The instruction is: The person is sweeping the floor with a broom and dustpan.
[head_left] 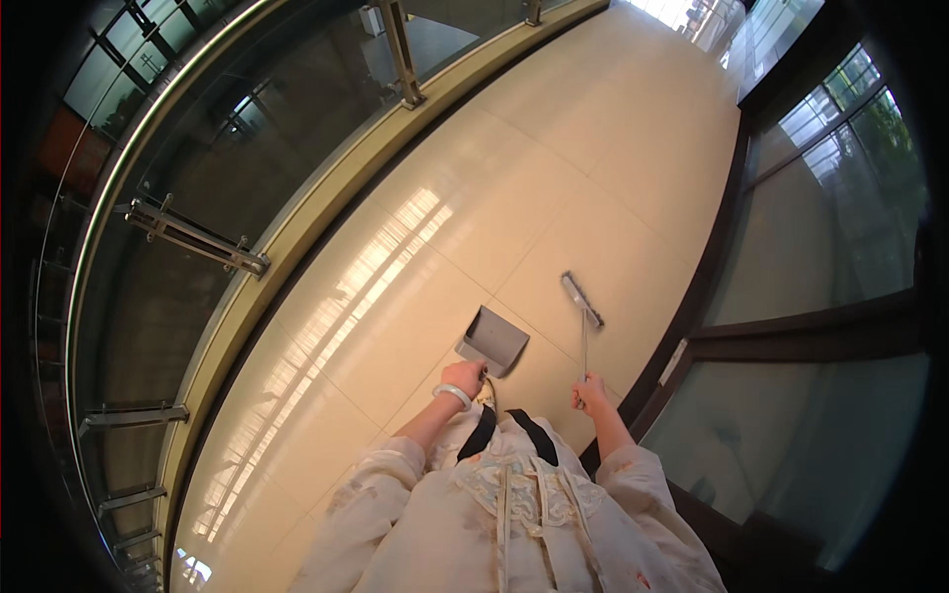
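Closed around the handle of a grey dustpan, my left hand point(465, 377) is in front of my body, a pale bangle at its wrist. The dustpan point(494, 342) hangs at or just above the tiled floor, beyond that hand; which of the two I cannot tell. My right hand point(590, 392) grips the thin grey stick of a broom. Its narrow head point(581, 298), with dark bristles along one side, is on the floor to the right of the dustpan, apart from it.
Glossy cream floor tiles point(554, 168) stretch ahead as a corridor. Along the left runs a glass railing with metal posts point(198, 237) on a raised kerb point(326, 178). Dark-framed glass doors point(801, 336) line the right side, close to my right arm.
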`<state>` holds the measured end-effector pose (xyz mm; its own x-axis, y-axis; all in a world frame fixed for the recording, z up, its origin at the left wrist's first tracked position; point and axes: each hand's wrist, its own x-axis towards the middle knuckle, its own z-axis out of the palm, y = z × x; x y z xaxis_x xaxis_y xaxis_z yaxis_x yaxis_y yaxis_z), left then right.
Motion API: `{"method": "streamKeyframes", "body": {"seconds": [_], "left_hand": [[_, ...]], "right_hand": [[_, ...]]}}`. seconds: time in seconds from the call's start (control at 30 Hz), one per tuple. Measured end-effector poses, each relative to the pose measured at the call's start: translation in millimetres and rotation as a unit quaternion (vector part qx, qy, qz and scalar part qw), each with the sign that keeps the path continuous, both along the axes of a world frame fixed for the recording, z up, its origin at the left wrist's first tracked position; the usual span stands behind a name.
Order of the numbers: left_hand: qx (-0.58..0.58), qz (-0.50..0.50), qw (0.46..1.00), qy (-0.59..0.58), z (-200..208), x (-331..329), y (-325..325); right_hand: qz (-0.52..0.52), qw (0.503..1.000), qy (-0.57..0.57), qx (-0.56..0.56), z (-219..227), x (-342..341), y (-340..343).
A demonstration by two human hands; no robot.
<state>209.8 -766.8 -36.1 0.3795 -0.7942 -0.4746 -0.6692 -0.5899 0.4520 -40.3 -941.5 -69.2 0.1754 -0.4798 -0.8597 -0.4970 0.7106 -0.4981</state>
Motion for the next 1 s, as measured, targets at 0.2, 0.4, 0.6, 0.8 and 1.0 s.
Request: {"method": "streamKeyframes", "body": {"seconds": [0.2,0.4,0.6,0.8,1.0], "left_hand": [[0.012,0.002,1.0,0.005,-0.2,-3.5,-7.1],[-0.002,0.006,1.0,0.016,5.1,12.4,-18.7],[0.019,-0.026,0.999,0.022,28.5,-5.3,-52.5],[0.04,-0.061,0.997,0.038,15.7,-52.3,-108.4],[0.037,-0.069,0.996,0.029,10.5,-95.3,-164.8]], "right_hand": [[0.147,0.985,0.039,0.079,29.7,-12.0,31.1],[0.092,0.985,-0.004,0.146,70.8,-66.0,-14.7],[0.036,0.999,0.006,0.027,59.7,-104.8,-64.3],[0.022,0.999,0.015,-0.03,18.5,-107.1,-154.2],[0.143,0.987,0.071,-0.013,9.7,-118.3,-153.5]]}}
